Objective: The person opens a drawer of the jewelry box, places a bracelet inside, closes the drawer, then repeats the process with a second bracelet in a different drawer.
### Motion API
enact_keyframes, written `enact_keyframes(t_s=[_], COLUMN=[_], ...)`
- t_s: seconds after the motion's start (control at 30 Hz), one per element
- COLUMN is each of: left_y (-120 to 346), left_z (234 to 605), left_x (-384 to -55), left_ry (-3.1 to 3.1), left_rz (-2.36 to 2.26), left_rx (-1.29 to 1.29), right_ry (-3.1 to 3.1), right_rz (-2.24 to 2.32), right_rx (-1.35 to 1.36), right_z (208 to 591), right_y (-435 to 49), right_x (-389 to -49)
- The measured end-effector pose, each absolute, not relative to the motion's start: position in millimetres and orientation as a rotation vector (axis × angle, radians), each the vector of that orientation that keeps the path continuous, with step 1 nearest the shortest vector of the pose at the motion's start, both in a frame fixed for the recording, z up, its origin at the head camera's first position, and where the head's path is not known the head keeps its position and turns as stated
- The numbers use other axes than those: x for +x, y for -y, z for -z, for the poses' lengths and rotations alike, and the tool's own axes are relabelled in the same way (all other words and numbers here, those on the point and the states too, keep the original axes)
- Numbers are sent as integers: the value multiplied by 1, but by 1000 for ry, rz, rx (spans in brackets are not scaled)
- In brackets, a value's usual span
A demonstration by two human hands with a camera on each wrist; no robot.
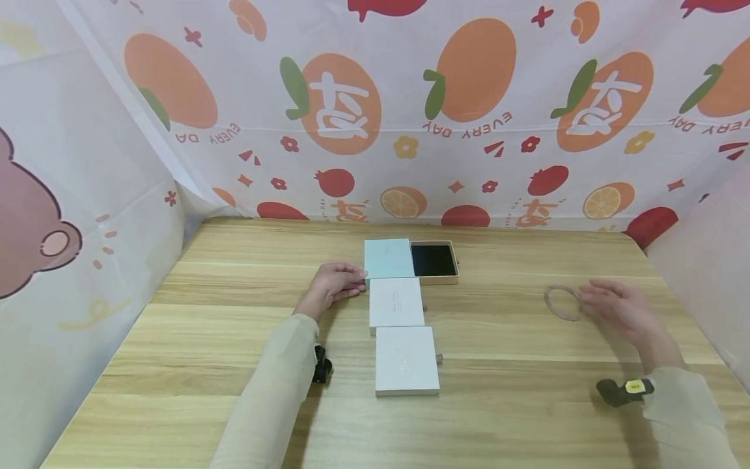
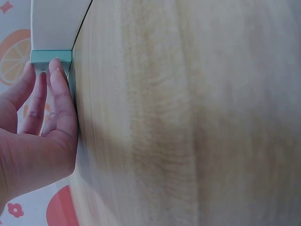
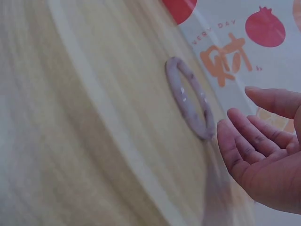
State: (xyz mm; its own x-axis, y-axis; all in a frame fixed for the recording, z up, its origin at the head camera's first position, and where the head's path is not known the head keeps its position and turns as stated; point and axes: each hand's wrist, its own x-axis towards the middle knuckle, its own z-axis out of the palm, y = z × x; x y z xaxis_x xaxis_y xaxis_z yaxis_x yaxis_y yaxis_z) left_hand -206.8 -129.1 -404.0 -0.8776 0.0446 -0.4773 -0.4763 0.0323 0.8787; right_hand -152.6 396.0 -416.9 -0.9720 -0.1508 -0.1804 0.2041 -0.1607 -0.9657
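In the head view, my left hand touches the left end of a light blue box with its fingertips. Its fingers extend toward the box's pale teal edge in the left wrist view. To the right of that box sticks out a tray with a black lining. Farther right, a pinkish bangle lies on the table. My right hand is just right of the bangle, palm toward it, holding nothing. Its fingers are loosely bent and spread from the thumb; contact with the bangle cannot be told.
Two white boxes stand in front of the blue one: the middle box and the nearest box, each with a small tab on its right side. Everything is on a wooden table. A fruit-printed cloth hangs behind.
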Motion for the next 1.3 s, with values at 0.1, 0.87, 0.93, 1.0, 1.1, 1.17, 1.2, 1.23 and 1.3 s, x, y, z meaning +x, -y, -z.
enact_keyframes(t_s=[0.1,0.87,0.93,1.0,1.1,1.17,1.2,1.23,1.3], left_y=[129,130,130,130,130,130,130,130,130], left_z=[404,405,406,406,407,406,406,406,405], left_x=[-207,-208,-208,-209,-209,-209,-209,-209,-209], left_ry=[-1942,-1933,-1930,-1925,-1919,-1919,-1918,-1918,-1919], left_rz=[-1899,-1897,-1900,-1904,-1906,-1907,-1908,-1908,-1910], left_rx=[-438,-442,-449,-454,-462,-456,-455,-454,-450], right_ry=[-1873,-1931,-1931,-1943,-2012,-2086,-2125,-2168,-2227], right_rz=[2260,2277,2274,2266,2215,2158,2122,2083,2022], right_rx=[63,124,127,142,180,204,214,222,246], right_z=[422,426,426,426,426,426,426,427,427], right_y=[-397,-368,-363,-360,-355,-352,-351,-350,-346], right_x=[-151,-157,-159,-160,-163,-165,-167,-168,-170])
